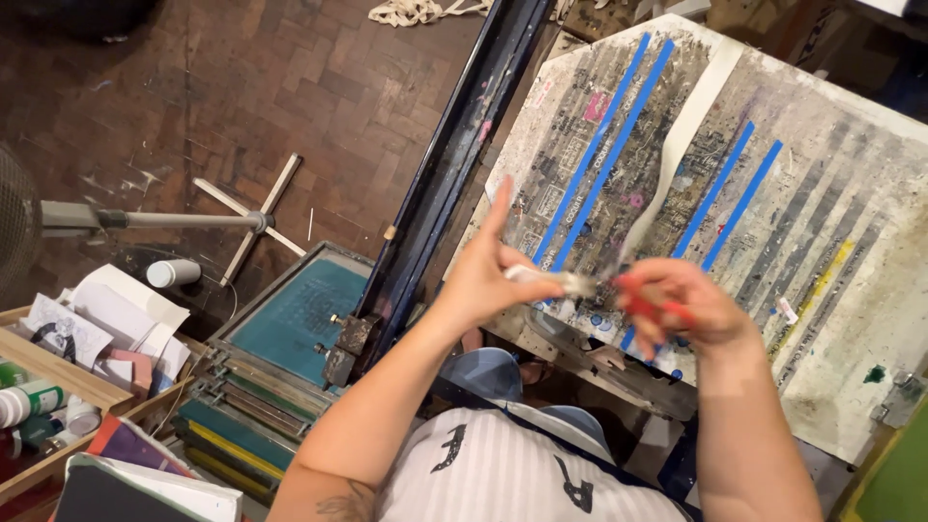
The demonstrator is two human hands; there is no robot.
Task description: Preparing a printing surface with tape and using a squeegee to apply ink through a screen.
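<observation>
My left hand [493,271] pinches the end of a strip of pale tape [677,126], index finger pointing up. The strip runs up and away across a worn printing board [831,193] marked with blue tape stripes and ink stains. My right hand [677,304] grips a red-handled tool [650,307], seemingly scissors, at the strip's near end just right of my left fingers. The motion is blurred, so the blades cannot be made out. Both hands hover over the near edge of the board.
A dark blue metal arm [454,164] runs diagonally left of the board. Stacked screen frames [290,329] lean at lower left beside a wooden box with bottles and papers [68,358]. A fan stand [193,220] rests on the brick floor.
</observation>
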